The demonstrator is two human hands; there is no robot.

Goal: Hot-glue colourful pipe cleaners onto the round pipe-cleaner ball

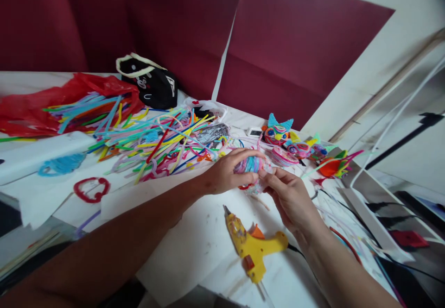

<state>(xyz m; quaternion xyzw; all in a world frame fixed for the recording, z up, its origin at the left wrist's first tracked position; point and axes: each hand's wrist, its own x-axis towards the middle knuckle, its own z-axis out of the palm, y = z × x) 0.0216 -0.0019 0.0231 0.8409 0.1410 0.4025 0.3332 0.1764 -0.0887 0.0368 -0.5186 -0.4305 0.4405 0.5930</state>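
Observation:
Above the middle of the table I hold a round ball of coiled pipe cleaners (251, 165), striped in pink, blue and purple with a bit of red low on its left. My left hand (229, 171) wraps it from the left, thumb in front and fingers over the top. My right hand (285, 192) pinches its right edge between thumb and fingers; whether a smaller piece is between those fingertips is hidden. Below the hands a yellow glue gun (255, 257) lies on white paper, nozzle pointing up and left, a glue stick at its rear.
Loose colourful pipe cleaners (167, 136) heap at the left, beside a red plastic bag (21, 109) and a black pouch (160, 88). Finished pipe-cleaner figures (276, 134) stand back right. A red heart outline (91, 190) lies left. The glue gun's black cord (295, 249) runs right under my forearm.

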